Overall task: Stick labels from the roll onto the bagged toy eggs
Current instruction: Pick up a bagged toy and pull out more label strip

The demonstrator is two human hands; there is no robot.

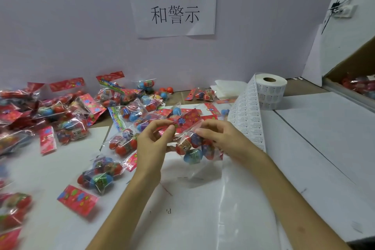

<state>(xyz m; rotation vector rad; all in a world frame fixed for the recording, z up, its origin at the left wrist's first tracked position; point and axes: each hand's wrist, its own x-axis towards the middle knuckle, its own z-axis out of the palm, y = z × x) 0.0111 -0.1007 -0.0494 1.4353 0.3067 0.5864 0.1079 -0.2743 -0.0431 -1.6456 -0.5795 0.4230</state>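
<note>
1. Heaps of bagged eggs [60, 111] crowd the left side and back edge of the tabletop [314, 138]
2. The label strip [247, 119] hangs from the roll [271, 93] at the back right, draped beside your right wrist
3. The cardboard box [357, 61] at the right edge holds more red bags [359, 85]
4. Your left hand [156, 140] pinches the red header card [188, 122]; your right hand [221, 138] grips the clear bag [192, 148], red, blue and green eggs inside, over the tabletop's middle

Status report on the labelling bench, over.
Both busy: left hand and right hand pinch one bag of toy eggs near its red header. Label strip runs from the roll past the right hand. Loose bags piled left, nothing blocking.
</note>
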